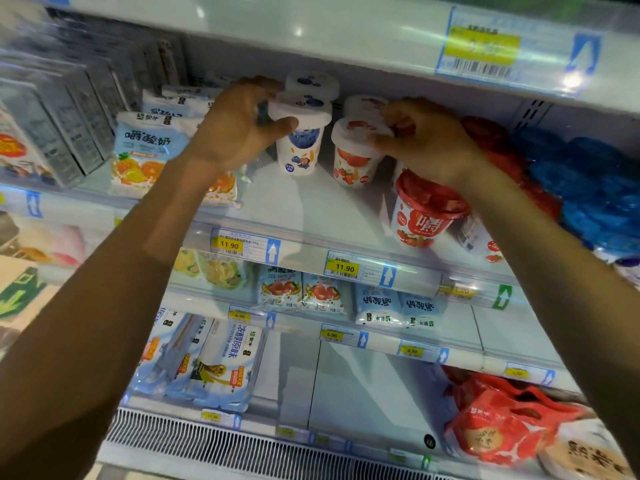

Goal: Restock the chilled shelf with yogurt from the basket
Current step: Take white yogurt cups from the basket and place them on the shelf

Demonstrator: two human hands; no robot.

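On the chilled shelf (311,209) my left hand (239,123) grips the lid edge of a white blueberry yogurt cup (300,140), which stands upright with a second blueberry cup (313,83) behind it. My right hand (422,136) holds the lid of a white strawberry yogurt cup (353,157), also upright on the shelf, with another strawberry cup (363,103) behind. A red-lidded strawberry cup (424,209) stands in front, under my right wrist. No basket is in view.
Yogurt pouches (142,150) lie left of the cups, grey cartons (52,126) further left. Blue and red packs (588,181) fill the shelf's right end. The upper shelf edge (346,32) hangs close above my hands. Lower shelves hold pouches (301,289) and red bags (498,420).
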